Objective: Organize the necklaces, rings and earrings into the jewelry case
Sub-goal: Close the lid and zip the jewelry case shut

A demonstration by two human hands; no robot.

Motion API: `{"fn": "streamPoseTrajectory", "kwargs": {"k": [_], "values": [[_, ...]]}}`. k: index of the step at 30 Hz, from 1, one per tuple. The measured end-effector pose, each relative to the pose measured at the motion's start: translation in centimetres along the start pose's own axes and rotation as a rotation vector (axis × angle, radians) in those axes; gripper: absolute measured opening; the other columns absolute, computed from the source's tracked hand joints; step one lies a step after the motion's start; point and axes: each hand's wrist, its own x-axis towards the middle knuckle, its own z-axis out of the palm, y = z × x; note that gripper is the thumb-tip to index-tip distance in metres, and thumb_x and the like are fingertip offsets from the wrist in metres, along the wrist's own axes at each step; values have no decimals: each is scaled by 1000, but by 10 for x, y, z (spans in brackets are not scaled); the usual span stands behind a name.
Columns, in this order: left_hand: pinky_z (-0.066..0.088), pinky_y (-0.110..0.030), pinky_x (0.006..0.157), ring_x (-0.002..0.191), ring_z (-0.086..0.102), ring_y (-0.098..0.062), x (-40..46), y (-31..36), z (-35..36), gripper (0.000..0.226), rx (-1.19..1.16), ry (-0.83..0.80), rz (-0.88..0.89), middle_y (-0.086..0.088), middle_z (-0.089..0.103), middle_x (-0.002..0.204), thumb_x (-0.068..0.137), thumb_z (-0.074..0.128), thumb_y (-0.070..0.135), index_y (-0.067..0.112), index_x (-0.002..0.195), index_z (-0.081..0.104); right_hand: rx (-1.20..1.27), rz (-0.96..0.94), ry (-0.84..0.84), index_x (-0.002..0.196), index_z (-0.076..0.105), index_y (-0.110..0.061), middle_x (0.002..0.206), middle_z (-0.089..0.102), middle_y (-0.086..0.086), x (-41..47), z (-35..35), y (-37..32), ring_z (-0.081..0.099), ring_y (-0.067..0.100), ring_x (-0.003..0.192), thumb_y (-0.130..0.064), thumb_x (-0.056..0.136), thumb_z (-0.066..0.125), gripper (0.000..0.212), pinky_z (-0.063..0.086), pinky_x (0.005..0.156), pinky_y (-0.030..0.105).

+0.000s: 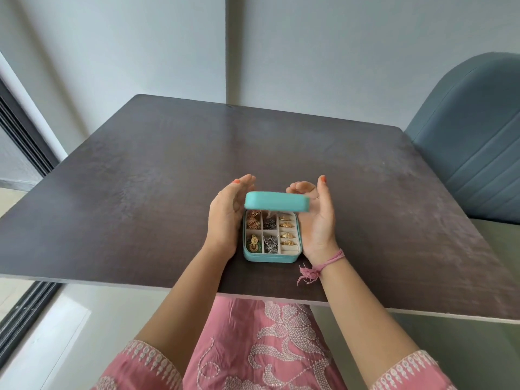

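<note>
Head camera, looking down: a teal jewelry case [271,250] sits near the front edge of a dark wooden table [140,178], its hinged lid [277,201] tilted partway over the tray. Gold earrings fill the left compartments, silver pieces the middle, gold rings [287,235] the right-hand slots. The left hand [225,218] cups the case's left side, fingers straight and spread wide; the right hand [316,220] flanks the right side, loosely curled, holding nothing, a pink thread bracelet [326,266] at its wrist. Judged from here, a lid lowered carelessly could pinch a protruding silver piece, or a nudge could slide the case toward the table's near edge.
</note>
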Motion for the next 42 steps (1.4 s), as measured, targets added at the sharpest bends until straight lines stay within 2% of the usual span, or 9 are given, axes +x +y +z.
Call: {"fn": "streamPoseTrajectory", "kwargs": {"k": [10,16,19,21,25,30,35,38,42], "values": [[54,-28,87,106,65,-16,-13,-1,-9,45,165,-154,-78,3,61,127,90,62,11,11,133,51,-31,10,35,78,63,-14,84,65,1,-1,1,-1,60,16,87,-45,84,58,31,47,84,32],[51,-35,96,111,63,-16,-13,-2,-13,50,258,-185,-62,3,59,131,88,66,14,14,135,51,-362,-23,8,91,68,-15,91,71,-3,-13,2,-5,65,11,91,-35,79,71,24,51,83,32],[51,-34,97,111,62,-12,-14,-4,-16,50,314,-191,-39,6,59,131,87,68,20,17,134,51,-613,-68,-88,99,70,-25,111,69,-7,-24,-6,-3,61,7,109,-27,86,69,13,47,92,29],[50,-33,98,111,62,-9,-15,-5,-17,50,361,-191,-22,9,59,130,87,68,24,19,134,51,-733,-92,-131,108,67,-31,129,58,-10,-34,-15,-1,52,1,121,-30,87,68,21,42,99,26],[48,-32,100,113,59,-5,-16,-7,-16,49,442,-170,25,12,59,128,88,67,27,22,134,51,-935,-84,-203,133,45,-37,148,34,-17,-49,-24,-4,32,-6,134,-52,78,71,63,33,111,25],[47,-30,100,115,56,-4,-17,-5,-16,49,543,-213,41,14,55,130,92,61,31,26,138,46,-1236,-95,-331,143,17,-41,153,11,-17,-57,-23,-6,13,-19,132,-59,63,71,98,16,99,-6],[40,-27,106,122,52,-5,2,11,-28,39,647,-370,-12,9,56,132,101,42,33,21,138,46,-1328,-170,-332,145,15,-38,151,13,-16,-55,-25,-4,8,-26,127,-60,63,70,101,12,98,-7],[44,-33,104,122,54,-13,24,23,-35,32,724,-525,-39,4,58,128,104,32,14,18,133,46,-1368,-171,-341,145,13,-39,146,10,-23,-54,-25,-4,7,-28,123,-62,64,68,101,12,96,-8],[45,-34,103,116,57,-9,47,35,-36,49,984,-746,-85,8,61,124,97,32,-8,25,129,51,-1373,-167,-339,142,11,-44,142,9,-27,-55,-24,-5,8,-28,122,-61,64,68,98,13,97,-5]]}}
